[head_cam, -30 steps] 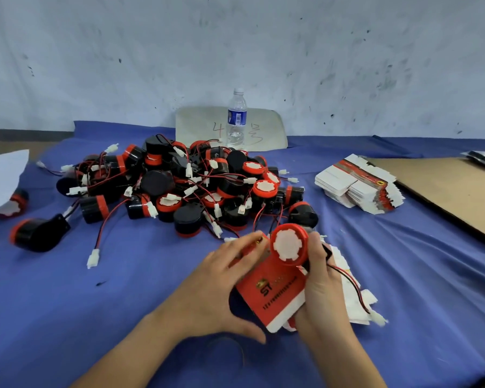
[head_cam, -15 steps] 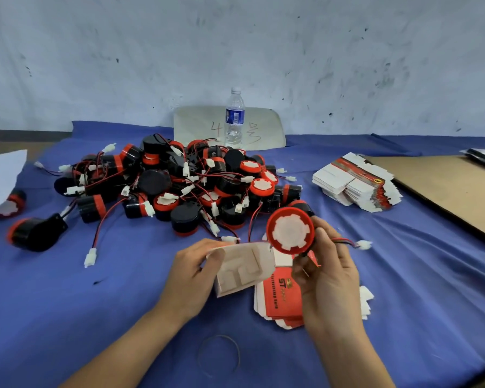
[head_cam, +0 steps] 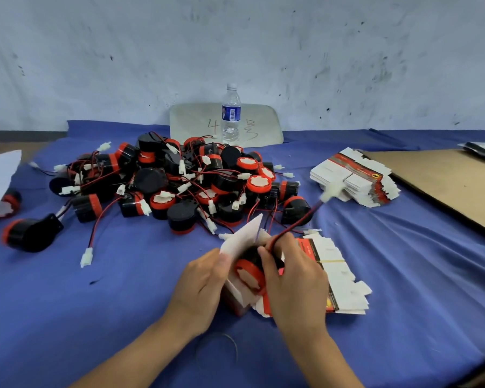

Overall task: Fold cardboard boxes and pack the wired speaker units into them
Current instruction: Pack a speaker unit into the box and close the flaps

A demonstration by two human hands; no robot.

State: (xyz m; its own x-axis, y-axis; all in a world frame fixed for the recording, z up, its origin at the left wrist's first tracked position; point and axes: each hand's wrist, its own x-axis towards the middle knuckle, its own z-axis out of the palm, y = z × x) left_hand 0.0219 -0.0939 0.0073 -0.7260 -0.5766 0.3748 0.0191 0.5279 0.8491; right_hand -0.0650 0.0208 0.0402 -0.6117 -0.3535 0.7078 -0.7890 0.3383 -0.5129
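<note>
My left hand (head_cam: 200, 287) grips the side of a small white and red cardboard box (head_cam: 240, 296), opened up with a white flap standing at its far end. My right hand (head_cam: 291, 284) holds a black speaker unit with a red ring (head_cam: 249, 273), partly inside the box's open top. Its red and black wire (head_cam: 297, 224) trails up to the right and ends in a blurred white plug. Under my right hand lies a stack of flat box blanks (head_cam: 336, 275). A large pile of speaker units (head_cam: 179, 180) with tangled wires lies beyond my hands.
A second stack of flat blanks (head_cam: 353, 177) lies at the right, beside a brown cardboard sheet (head_cam: 445, 186). A water bottle (head_cam: 231, 113) stands at the back against the wall. Loose speaker units (head_cam: 31, 233) lie at the left. A rubber band (head_cam: 216, 351) lies near me on the blue cloth.
The flat blank in my left hand has been opened into a box. My right hand has brought the speaker unit down from above the stack into the box, and its wire swung up to the right.
</note>
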